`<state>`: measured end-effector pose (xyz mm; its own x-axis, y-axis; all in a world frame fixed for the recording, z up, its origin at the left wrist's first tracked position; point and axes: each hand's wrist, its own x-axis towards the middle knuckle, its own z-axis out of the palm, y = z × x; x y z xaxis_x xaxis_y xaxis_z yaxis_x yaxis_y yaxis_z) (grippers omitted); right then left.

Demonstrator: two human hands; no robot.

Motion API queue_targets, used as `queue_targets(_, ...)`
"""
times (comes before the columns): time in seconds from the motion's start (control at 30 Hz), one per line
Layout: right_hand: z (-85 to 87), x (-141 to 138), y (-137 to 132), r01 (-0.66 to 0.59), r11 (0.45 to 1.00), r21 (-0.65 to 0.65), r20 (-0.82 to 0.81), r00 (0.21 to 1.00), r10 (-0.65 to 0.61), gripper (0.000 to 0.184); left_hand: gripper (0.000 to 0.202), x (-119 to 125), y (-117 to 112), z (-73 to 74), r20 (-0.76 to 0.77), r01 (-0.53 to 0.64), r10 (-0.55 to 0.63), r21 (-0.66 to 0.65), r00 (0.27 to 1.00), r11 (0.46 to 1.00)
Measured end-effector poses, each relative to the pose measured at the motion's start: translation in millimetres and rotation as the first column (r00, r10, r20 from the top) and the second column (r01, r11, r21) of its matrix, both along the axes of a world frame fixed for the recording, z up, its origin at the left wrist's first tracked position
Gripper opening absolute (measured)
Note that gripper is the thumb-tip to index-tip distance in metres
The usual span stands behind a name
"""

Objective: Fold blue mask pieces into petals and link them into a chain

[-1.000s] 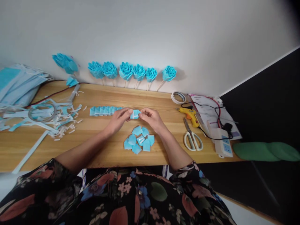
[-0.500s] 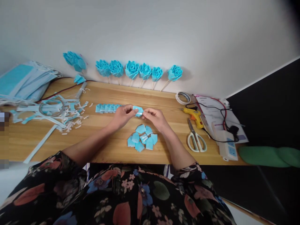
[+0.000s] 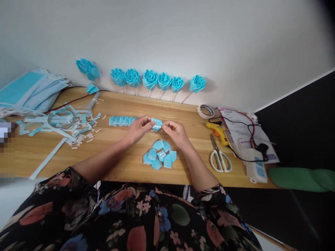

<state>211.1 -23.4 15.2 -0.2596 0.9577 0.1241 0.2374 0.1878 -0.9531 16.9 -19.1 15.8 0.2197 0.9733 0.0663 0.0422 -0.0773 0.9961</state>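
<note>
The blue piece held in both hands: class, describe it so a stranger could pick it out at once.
Find the long wooden table against the white wall. Near its middle the left hand and right hand meet, pinching the blue piece between them. It alone is lifted off the wood, unlike the loose pile below and the flat row to its left.

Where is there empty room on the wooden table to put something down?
Bare wood lies behind the row of blue folded pieces, before the blue paper roses, and between the white-and-blue cut scraps and the left hand. Crowded: right end, by white-handled scissors and yellow glue gun.
</note>
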Motion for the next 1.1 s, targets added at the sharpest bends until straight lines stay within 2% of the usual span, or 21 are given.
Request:
queue_targets(0.23, 6.4, -2.2, -3.2, -0.006, 0.994, 0.110, 0.183, 0.983, -0.014, 0.019, 0.039, -1.6, 1.6, -2.4, -0.072, 0.048, -0.047, 0.019, 0.996, 0.999)
queue_targets(0.4, 6.0, -2.9, -6.1, 0.036, 0.978, 0.207, 0.146, 0.987, -0.067, 0.020, 0.036, -0.2, 1.7, -1.4, -0.050, 0.039, -0.038, 0.009, 0.998, 0.999)
queue_targets(0.5, 3.5, -4.5, -7.4, 0.048, 0.917, 0.396, 0.208, 0.968, -0.141, 0.018, 0.038, 1.9, 0.8, -0.9, -0.015, 0.040, -0.040, -0.007, 0.999, 0.999)
queue_targets(0.6, 0.8, -5.5, -6.3, -0.041, 0.850, 0.525, 0.336, 0.928, -0.163, 0.011, 0.040, 3.1, 0.6, -2.4, -0.008, 0.042, -0.043, -0.032, 0.999, 0.999)
queue_targets(0.73, -0.4, -4.7, -4.5, -0.093, 0.823, 0.561, 0.407, 0.896, -0.176, 0.010, 0.038, 3.1, 0.8, -5.2, 0.043, 0.019, -0.016, -0.071, 0.999, 0.997)
queue_targets(0.87, 0.5, -4.5, -5.1, -0.096, 0.799, 0.593, 0.399, 0.897, -0.189, 0.009, 0.036, 3.1, 0.5, -6.6, 0.087, -0.009, 0.018, -0.100, 0.996, 0.995)
queue_targets(1.1, -0.2, -4.3, -5.0, -0.084, 0.813, 0.577, 0.387, 0.904, -0.182, 0.012, 0.035, 4.2, -0.4, -8.6, 0.105, 0.011, 0.003, -0.130, 0.994, 0.991)
